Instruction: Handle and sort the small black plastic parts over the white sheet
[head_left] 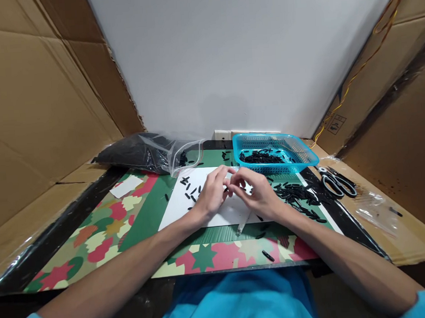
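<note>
My left hand and my right hand meet over a white sheet, fingertips close together. Between them shows a small dark, elongated piece, mostly hidden by the fingers. Both hands are closed in a pinch around it. Similar small black pieces lie scattered on the sheet left of my left hand. A heap of black pieces spreads out to the right of my right hand. Below the hands rests a small clear plastic strip or tube.
Behind the sheet stands a blue plastic basket holding more black pieces. A clear zip bag full of dark material lies back left. Scissors and a small plastic bag lie right. Cardboard walls flank the table.
</note>
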Tool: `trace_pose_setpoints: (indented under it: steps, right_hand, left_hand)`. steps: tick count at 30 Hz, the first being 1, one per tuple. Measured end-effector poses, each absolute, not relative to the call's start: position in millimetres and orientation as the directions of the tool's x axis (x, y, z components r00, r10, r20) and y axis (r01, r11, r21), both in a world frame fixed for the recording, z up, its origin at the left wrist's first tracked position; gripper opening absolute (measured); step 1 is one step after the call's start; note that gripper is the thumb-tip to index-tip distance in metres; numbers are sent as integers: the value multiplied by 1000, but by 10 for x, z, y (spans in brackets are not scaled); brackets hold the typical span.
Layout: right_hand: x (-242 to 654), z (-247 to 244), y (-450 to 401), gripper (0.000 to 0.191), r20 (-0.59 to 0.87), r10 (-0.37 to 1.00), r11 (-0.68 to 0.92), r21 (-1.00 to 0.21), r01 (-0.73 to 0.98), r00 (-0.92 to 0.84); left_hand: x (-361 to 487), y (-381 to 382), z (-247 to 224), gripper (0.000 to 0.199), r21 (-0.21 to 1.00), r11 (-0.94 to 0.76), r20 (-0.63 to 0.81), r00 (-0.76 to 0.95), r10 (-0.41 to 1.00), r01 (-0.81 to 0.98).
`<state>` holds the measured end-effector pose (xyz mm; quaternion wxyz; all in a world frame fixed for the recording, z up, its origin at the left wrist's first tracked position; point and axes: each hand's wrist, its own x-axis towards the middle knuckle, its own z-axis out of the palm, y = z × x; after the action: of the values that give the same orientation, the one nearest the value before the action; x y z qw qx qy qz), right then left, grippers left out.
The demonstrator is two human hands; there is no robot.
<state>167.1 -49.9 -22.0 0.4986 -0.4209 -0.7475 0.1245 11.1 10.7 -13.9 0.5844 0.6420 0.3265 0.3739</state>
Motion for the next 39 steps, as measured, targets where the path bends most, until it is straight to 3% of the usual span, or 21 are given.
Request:
trace_pose_setpoints:
  steps: [4,8,16,21,25,39]
  right_hand:
    - [1798,-109,-503,24,615,788,550,-724,416,28]
    - [1829,-101,-490,32,548,829,514,-825,237,112]
    - [1801,-140,-483,35,487,859,473,-873,118,158]
    - [1830,-127,-493,27,489,867,488,-872,34,99]
    - [1824,-124,-516,26,486,873,484,-874,47,39]
    - [1827,-106,-521,25,500,860,490,-864,115,101]
  left_hand:
    - [93,140,-40,27,997,-7,44,532,846,-72]
    - [71,116,26,33,990,-10,95,631,770,-138]
    - [38,91,28,29,982,63,93,746,660,-178]
    - [50,84,27,34,970,65,133,735,665,-235]
    - [56,71,43,36,967,72,130,720,682,-244]
    - [49,40,65,35,972,74,106,696,710,-223]
